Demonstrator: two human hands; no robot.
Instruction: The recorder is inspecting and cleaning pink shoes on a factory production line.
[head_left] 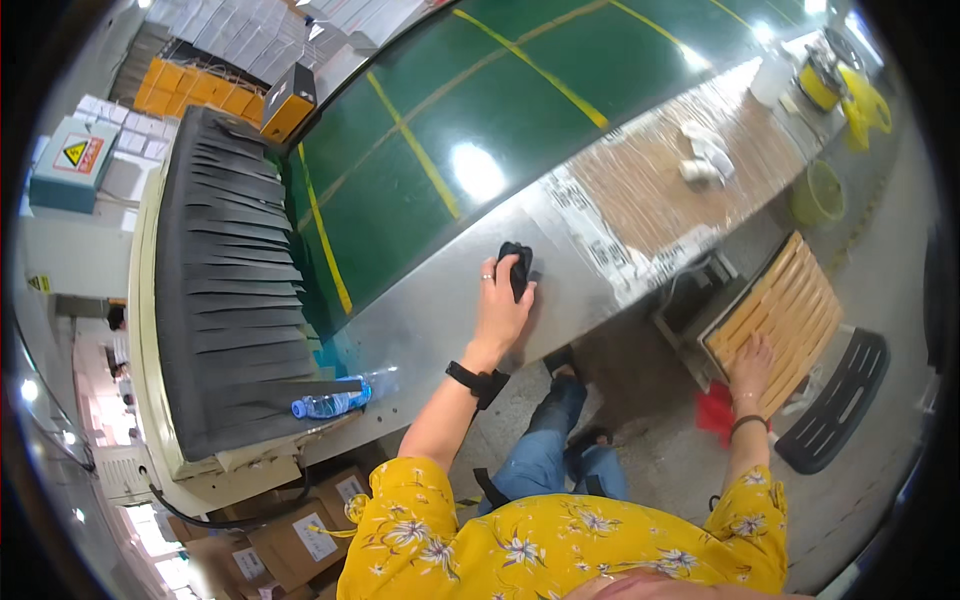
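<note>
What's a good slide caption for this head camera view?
Left hand grips a small black object on the metal conveyor ledge; right hand rests on stacked tan trays.

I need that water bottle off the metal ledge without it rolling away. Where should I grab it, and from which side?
Probably grip the plastic water bottle around its clear middle, from above. It lies on its side along the metal ledge, blue cap end toward the black strip curtain, so the rounded body is the open, widest part.

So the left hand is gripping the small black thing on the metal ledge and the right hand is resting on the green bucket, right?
Not quite. The head view shows the right hand flat on the tan slatted tray, not the green bucket. The left hand does grip the small black thing on the metal ledge.
</note>
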